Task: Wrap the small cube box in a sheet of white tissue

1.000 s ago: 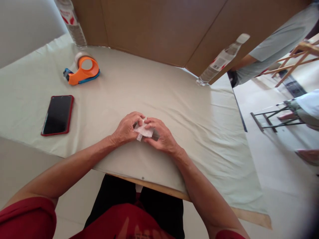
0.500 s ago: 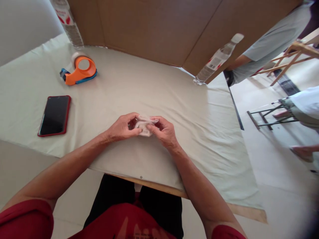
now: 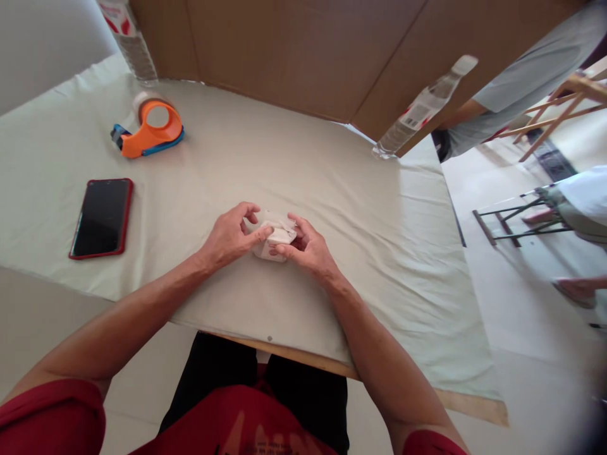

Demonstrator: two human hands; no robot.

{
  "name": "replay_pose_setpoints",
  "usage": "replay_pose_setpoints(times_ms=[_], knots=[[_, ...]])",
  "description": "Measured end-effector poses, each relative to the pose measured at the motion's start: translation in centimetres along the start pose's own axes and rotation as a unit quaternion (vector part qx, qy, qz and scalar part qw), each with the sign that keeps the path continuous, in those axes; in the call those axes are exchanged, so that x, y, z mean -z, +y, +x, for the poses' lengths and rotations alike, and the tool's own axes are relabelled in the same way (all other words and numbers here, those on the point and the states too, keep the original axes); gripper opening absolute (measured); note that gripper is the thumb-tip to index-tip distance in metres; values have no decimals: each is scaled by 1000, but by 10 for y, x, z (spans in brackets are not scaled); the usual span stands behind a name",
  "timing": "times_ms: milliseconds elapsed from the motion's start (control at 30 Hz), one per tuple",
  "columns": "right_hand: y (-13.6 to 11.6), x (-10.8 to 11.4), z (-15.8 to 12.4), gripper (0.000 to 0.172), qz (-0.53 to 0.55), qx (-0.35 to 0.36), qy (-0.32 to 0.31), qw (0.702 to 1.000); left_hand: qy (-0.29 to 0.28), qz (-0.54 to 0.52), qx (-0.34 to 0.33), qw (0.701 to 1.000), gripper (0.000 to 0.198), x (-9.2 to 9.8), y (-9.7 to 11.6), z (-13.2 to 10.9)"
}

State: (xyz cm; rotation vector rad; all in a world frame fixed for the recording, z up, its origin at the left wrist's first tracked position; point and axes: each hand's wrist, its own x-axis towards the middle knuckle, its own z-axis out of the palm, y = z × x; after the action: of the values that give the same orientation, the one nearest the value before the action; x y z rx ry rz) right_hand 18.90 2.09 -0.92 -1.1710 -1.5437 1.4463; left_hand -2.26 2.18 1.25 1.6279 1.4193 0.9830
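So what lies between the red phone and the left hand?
Only bare cloth, in the head view, separates the phone from the left hand, gripping a white packet.

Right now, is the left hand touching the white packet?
Touching. Head view: the left hand lays its index finger on the white packet; the right hand grips the other side.

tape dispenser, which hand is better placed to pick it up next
Left, most likely. The tape dispenser lies far off to the left, on the left hand's side; the right hand would have to cross over the packet that both hands touch.
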Motion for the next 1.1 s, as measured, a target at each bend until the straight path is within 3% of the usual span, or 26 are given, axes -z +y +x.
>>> replay_pose_setpoints(times_ms=[100,267,500,867,1100], knots=[[0,1,0,98,-57,-2,15,998,15,30,-27,999,43,1,2,-1],[0,7,0,90,-164,48,29,985,-87,7,36,996,45,2,4,2],[-11,10,-12,77,-312,200,150,917,-99,-8,38,994,44,1,2,3],[-7,0,-12,71,-237,131,61,961,-153,-109,32,982,45,-1,-8,4],[-12,9,-9,81,-197,83,-29,976,-194,-144,1,970,38,0,-7,3]])
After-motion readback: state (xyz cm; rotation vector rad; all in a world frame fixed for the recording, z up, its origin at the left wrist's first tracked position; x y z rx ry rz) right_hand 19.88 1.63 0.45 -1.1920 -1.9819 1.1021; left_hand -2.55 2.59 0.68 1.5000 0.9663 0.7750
